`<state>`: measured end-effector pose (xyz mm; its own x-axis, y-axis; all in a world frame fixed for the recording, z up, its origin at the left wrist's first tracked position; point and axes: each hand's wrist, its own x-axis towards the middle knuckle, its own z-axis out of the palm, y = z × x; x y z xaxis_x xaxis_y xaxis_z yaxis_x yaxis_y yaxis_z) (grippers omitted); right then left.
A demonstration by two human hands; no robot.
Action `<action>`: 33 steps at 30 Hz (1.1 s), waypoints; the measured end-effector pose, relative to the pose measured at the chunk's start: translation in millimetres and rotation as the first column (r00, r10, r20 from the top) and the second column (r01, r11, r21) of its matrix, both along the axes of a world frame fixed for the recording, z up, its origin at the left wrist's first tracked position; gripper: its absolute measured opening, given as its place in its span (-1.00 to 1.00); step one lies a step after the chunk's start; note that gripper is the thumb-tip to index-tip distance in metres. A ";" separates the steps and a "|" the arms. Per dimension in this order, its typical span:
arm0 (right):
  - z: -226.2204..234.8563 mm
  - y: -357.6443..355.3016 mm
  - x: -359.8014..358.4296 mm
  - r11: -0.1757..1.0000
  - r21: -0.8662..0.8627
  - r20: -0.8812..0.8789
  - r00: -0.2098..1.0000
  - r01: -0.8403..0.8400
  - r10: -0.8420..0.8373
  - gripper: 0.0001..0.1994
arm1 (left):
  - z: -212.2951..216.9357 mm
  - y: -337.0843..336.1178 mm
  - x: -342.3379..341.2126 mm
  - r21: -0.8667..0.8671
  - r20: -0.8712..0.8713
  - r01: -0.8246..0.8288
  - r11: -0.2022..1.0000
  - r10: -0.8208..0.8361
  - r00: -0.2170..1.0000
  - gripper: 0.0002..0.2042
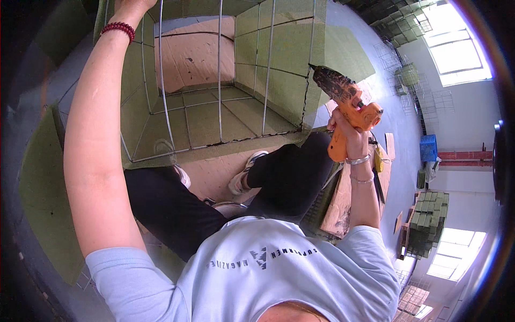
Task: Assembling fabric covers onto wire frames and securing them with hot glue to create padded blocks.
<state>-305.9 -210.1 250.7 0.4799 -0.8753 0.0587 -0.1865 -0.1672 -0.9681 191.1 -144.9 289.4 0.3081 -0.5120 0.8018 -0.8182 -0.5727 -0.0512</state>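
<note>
My right hand [355, 140] is wrapped round the handle of an orange hot glue gun [351, 104]. Its dark, crusted nozzle points up and left, with the tip at the right edge of a wire frame [220, 70]. Green mesh-like sheet [279, 51] lines the inside of this box-shaped frame, and dark glue runs along its lower and right edges. My left hand [135, 4] reaches to the frame's upper left corner. The picture's top edge cuts off its fingers, so their grip is hidden.
Brown cardboard [206, 185] lies under my feet, and more cardboard [343, 198] leans right of my knee. A loose green sheet [45, 188] stands at left. Farther right are a blue crate [428, 147], stacked green boxes [429, 220] and several wire frames [442, 101].
</note>
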 end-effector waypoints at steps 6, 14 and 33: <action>1.2 -4.4 0.7 1.000 -0.001 0.011 1.000 -0.002 0.002 -0.84 | -2.1 2.4 -0.6 0.001 0.019 -0.012 1.000 0.012 1.000 -0.57; 0.3 -26.2 -1.0 0.999 -0.012 -0.001 0.999 -0.035 0.035 -0.82 | -1.6 1.0 -1.7 -0.012 0.016 0.006 1.000 -0.006 1.000 -0.58; 8.2 -28.4 19.0 0.998 -0.056 -0.027 1.000 -0.009 0.008 -0.83 | -2.5 -0.7 -0.8 -0.018 0.006 0.000 1.000 0.000 1.000 -0.57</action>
